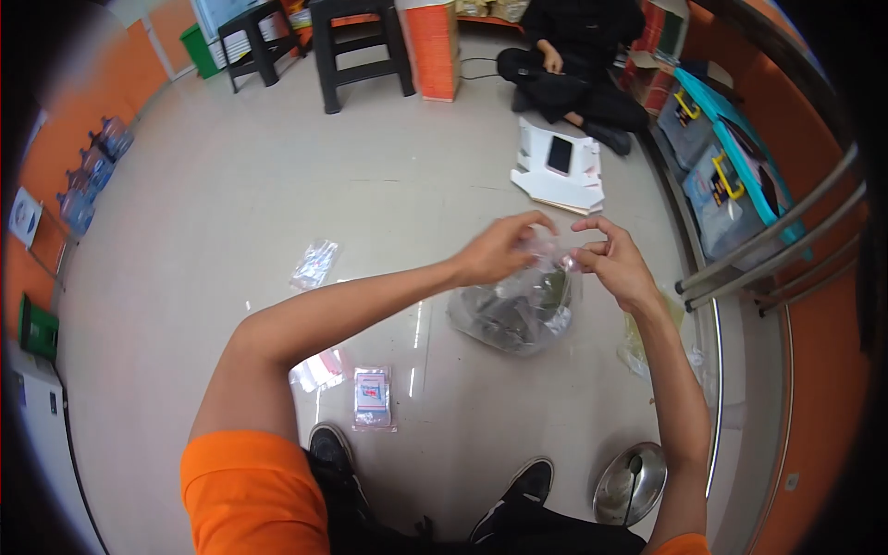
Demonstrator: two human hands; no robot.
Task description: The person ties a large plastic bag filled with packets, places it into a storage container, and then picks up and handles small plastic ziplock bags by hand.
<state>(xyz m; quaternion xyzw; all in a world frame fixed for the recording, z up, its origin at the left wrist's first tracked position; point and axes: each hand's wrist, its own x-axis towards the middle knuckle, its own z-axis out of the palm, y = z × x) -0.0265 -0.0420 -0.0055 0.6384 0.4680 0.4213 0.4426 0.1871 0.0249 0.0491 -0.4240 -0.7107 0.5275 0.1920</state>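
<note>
A see-through plastic bag (pixel 518 319) with dark, greenish contents rests on the tiled floor in front of me. My left hand (pixel 504 250) has its fingers curled on the gathered top of the bag. On the other side of that top, my right hand (pixel 612 264) pinches the plastic between thumb and fingers, with the index finger raised. What exactly the bag holds cannot be made out. Small plastic packets lie left of it: a pack with a blue and red label (pixel 373 396), some loose zip bags (pixel 321 368) and another packet (pixel 316 264).
A steel bowl with a spoon (pixel 629 483) stands by my right foot, and a yellowish plastic bag (pixel 638 347) lies beside my right forearm. Ahead, a phone (pixel 560 154) rests on white cardboard (pixel 573 190) before a seated person (pixel 583 69). Storage boxes (pixel 717 185) line the right side.
</note>
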